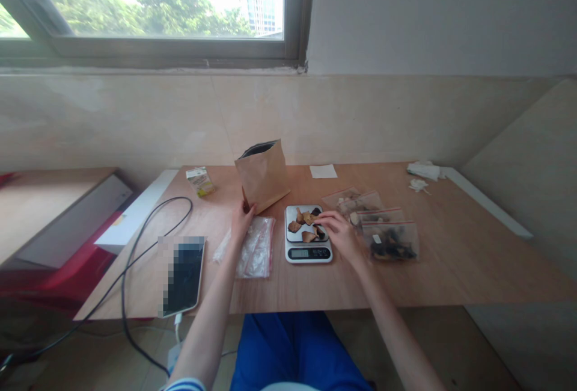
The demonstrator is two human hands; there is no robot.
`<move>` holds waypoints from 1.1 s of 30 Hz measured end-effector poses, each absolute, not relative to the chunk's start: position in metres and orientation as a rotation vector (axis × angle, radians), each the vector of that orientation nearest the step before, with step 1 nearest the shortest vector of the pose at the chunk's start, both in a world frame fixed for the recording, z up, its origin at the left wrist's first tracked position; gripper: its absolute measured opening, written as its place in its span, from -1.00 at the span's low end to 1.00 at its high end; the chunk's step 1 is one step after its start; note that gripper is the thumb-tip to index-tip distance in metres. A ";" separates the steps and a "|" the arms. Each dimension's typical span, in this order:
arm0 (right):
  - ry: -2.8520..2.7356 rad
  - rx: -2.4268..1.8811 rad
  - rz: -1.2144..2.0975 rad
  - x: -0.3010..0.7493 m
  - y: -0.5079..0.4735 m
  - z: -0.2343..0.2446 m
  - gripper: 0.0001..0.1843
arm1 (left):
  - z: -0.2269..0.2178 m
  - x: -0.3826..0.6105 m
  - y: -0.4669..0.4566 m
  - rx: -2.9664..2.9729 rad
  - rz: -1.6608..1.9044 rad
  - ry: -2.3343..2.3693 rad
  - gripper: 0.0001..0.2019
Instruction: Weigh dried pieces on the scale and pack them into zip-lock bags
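My left hand (243, 221) grips the lower left corner of a brown paper pouch (264, 177), which stands tilted with its dark-lined mouth gaping. A white kitchen scale (308, 254) with a small display sits in front of me. Several curled, brown dried pieces (309, 237) are spread on its metal plate. Over the plate's right side, my right hand (338, 231) has its fingertips pinched on one tan dried piece (309, 218). Beneath my left wrist lie flat, clear zip bags (256, 252) with red seals.
Filled zip bags (391, 242) overlap right of the scale, holding dark and pale contents. A tablet (186, 277) with a cable lies at left, near a small carton (200, 181). White paper (323, 171) and tissues (424, 169) lie towards the back.
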State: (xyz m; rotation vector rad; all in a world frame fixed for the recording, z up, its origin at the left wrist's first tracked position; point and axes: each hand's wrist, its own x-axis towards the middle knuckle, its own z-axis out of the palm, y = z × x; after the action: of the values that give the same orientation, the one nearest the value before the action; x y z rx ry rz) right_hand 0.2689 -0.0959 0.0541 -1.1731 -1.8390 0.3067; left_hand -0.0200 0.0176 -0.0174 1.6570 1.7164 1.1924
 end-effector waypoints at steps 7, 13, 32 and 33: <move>-1.764 -1.137 0.367 0.256 -0.091 0.058 -0.84 | -0.015 -0.018 0.016 1.619 1.228 1.714 -0.67; -1.797 -1.192 0.454 0.245 -0.089 0.048 -0.81 | -0.013 -0.018 0.014 1.565 1.252 1.706 -0.70; -1.864 -1.161 0.532 0.237 -0.084 0.036 -0.80 | -0.015 -0.018 0.015 1.562 1.270 1.671 -0.72; -1.854 -1.168 0.520 0.238 -0.084 0.037 -0.79 | -0.014 -0.018 0.015 1.561 1.273 1.672 -0.71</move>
State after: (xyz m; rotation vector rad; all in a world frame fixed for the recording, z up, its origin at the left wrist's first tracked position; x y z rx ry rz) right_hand 0.2380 -0.0842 0.0366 -1.1685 -1.8538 0.5198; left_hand -0.0179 0.0151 -0.0144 1.5610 1.6718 1.2733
